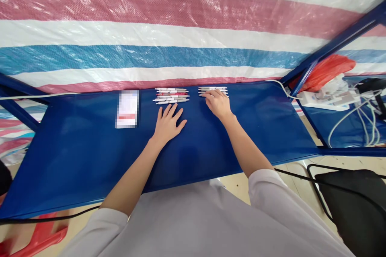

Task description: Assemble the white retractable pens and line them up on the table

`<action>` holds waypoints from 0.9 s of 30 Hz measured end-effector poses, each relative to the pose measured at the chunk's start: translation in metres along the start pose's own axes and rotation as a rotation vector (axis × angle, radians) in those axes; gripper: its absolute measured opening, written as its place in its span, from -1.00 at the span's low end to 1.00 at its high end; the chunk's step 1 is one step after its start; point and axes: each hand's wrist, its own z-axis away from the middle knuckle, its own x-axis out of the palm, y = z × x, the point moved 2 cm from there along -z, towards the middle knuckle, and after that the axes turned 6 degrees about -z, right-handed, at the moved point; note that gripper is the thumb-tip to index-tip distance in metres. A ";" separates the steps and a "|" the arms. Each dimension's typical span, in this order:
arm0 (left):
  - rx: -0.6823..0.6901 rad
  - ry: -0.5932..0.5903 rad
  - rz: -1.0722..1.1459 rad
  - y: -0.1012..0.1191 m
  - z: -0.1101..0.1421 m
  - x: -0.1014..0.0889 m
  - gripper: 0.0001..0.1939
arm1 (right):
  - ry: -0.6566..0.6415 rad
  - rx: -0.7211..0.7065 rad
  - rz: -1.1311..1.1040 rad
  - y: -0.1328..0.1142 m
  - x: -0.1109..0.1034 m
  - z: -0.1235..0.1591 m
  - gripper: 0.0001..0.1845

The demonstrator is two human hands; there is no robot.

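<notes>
Nearest the camera, a grey shirt (193, 225) is seen at the near edge of a blue table (193, 156). Two groups of pens are laid crosswise at the far side of the surface: a left pen group (171, 100), in which one red pen (175, 94) is included, and a right pen group (211, 88). The two are separated by a bare strip.

The left hand (169, 123) is laid palm down at the near side of the left pen group, with its fingers spread wide and nothing held. Contact between its fingertips and the nearest pen cannot be confirmed. The right hand (219, 103) is placed over the near pens of the right pen group, with its fingers bent and narrowly spaced; whether a pen is gripped or merely touched cannot be determined.

Caution: the pens are round-looking and closely packed, so neighbouring pens could be rolled out of line if pressed sideways by the right fingers. The left pen group could be disturbed if the left hand were slid farther. Far-side pens could be pushed against the striped sheet (181, 58) by excess forward force. A pixelated white item (127, 106) is positioned farther left, clear of both hands.
</notes>
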 end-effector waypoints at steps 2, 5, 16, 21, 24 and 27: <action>-0.008 0.009 0.003 -0.002 0.002 -0.002 -0.49 | 0.003 -0.002 -0.028 -0.010 -0.001 0.002 -0.65; -0.024 0.015 -0.012 -0.007 0.006 -0.005 -0.49 | 0.022 -0.011 -0.090 -0.029 -0.003 0.007 -0.67; -0.073 0.043 -0.048 -0.033 0.021 -0.012 -0.50 | 0.022 0.006 -0.187 -0.099 0.023 0.035 -0.61; -0.077 0.041 -0.046 -0.037 0.027 -0.008 -0.49 | 0.036 0.029 -0.179 -0.107 0.038 0.043 -0.59; -0.070 0.037 -0.048 -0.038 0.028 -0.006 -0.49 | 0.037 0.029 -0.171 -0.107 0.040 0.045 -0.57; -0.062 0.033 -0.056 -0.038 0.028 -0.007 -0.48 | 0.034 0.029 -0.163 -0.107 0.040 0.045 -0.57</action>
